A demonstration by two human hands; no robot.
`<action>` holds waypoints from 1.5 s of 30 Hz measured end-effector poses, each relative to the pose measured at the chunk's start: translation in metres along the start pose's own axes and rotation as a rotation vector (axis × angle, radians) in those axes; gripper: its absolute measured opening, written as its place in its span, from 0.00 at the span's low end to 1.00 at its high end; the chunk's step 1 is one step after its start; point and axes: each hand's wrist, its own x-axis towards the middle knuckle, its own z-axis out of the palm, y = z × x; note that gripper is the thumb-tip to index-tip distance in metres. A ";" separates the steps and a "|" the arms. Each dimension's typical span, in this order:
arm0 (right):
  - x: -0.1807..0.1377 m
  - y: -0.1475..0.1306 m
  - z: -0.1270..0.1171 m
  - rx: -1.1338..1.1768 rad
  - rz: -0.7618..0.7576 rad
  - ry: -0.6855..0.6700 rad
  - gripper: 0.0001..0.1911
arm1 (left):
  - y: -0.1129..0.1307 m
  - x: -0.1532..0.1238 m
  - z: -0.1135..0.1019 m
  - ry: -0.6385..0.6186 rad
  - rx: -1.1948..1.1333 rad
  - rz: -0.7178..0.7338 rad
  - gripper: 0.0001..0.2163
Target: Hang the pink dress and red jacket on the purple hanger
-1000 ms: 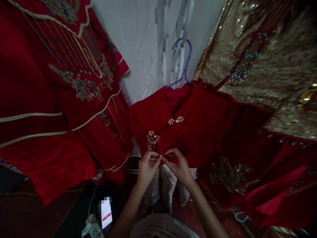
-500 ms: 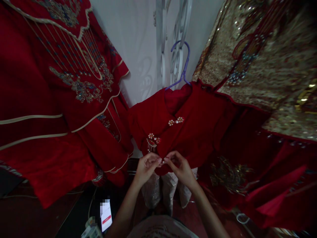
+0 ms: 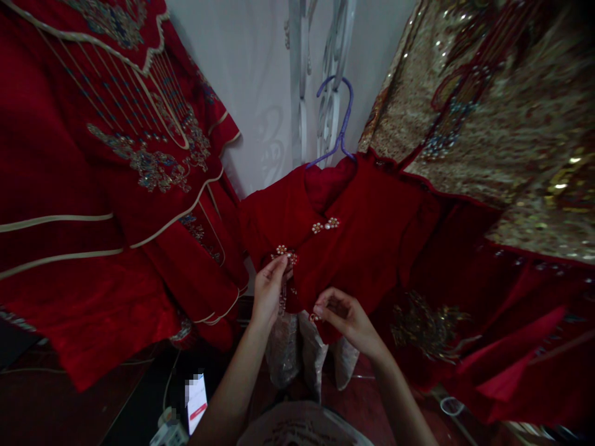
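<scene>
A red velvet top (image 3: 357, 248) hangs in front of me on a purple hanger (image 3: 344, 121). A pearl flower clasp (image 3: 325, 225) joins its front near the collar. My left hand (image 3: 269, 288) pinches a beaded flower clasp (image 3: 281, 250) on the left side of the front, its tassel hanging below the fingers. My right hand (image 3: 346, 317) is closed, thumb and fingertips on the lower front edge by a small pearl clasp (image 3: 315, 317). Between my hands the lower front edges stand apart.
Red embroidered garments (image 3: 153, 155) hang at left; a gold sequined garment (image 3: 525, 130) hangs at right over dark red cloth. A white metal rack (image 3: 297, 80) holds the hanger. Below are silvery wrapped shapes (image 3: 283, 353) and a lit phone (image 3: 196, 402) at lower left.
My hands were together at the lower front edge. The left hand has moved up to the beaded flower clasp; the right has drawn its edge slightly down and right, parting the front.
</scene>
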 end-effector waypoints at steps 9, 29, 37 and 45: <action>0.003 0.002 0.000 0.016 -0.007 -0.018 0.13 | -0.006 0.007 0.005 0.046 -0.035 0.021 0.12; -0.025 -0.011 -0.045 -0.217 0.035 -0.033 0.15 | 0.080 0.030 0.072 -0.520 1.330 1.158 0.11; -0.030 -0.026 -0.070 -0.331 0.002 0.038 0.16 | 0.083 0.033 0.080 -0.690 1.342 1.225 0.08; 0.013 -0.097 -0.048 -0.347 -0.405 0.397 0.14 | 0.084 0.034 0.081 -0.651 1.344 1.238 0.10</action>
